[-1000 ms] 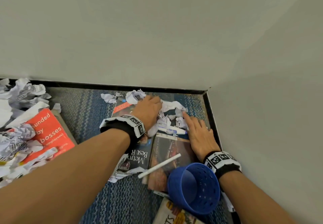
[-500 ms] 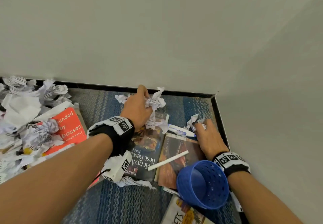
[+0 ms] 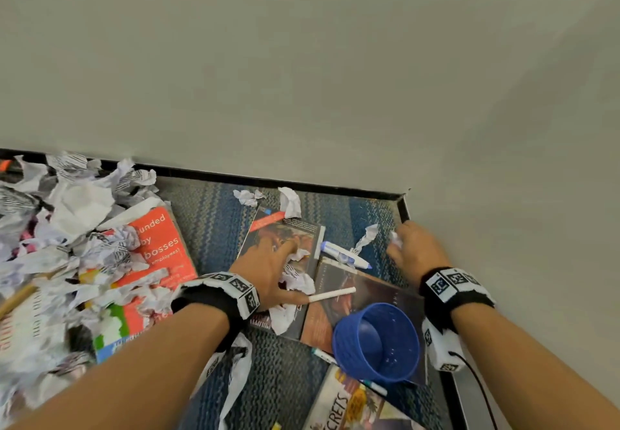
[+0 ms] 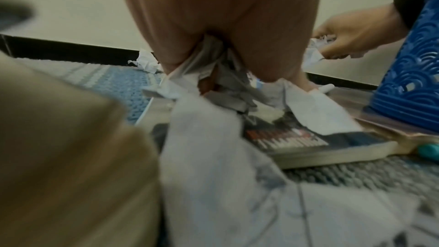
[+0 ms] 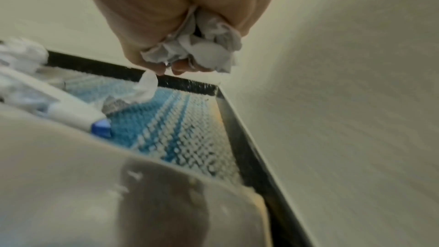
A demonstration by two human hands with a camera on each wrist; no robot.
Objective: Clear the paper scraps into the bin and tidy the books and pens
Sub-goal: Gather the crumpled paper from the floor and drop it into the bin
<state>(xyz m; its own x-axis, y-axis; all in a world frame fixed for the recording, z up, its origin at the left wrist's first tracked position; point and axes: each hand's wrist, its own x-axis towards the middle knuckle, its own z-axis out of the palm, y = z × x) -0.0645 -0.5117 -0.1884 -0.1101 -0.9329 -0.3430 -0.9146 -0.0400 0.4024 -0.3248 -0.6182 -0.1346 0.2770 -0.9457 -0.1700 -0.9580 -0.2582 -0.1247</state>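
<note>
Blue carpet (image 3: pixel 208 214) by white walls: left hand (image 3: pixel 268 270) has pulled back (fingers clutching paper scraps (image 3: pixel 295 278)); right hand (image 3: pixel 414 248) grips a wad (image 5: pixel 190 52).

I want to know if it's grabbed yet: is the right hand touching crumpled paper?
Touching. The right wrist view shows the right hand with its fingers curled round a crumpled paper scrap, no gap between them.

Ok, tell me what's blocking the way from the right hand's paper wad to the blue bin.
Nothing visible blocks it. The right hand grips the paper wad near the wall corner; the blue bin lies tipped on the books beside that wrist, mouth open, only a white pen nearby.
</note>
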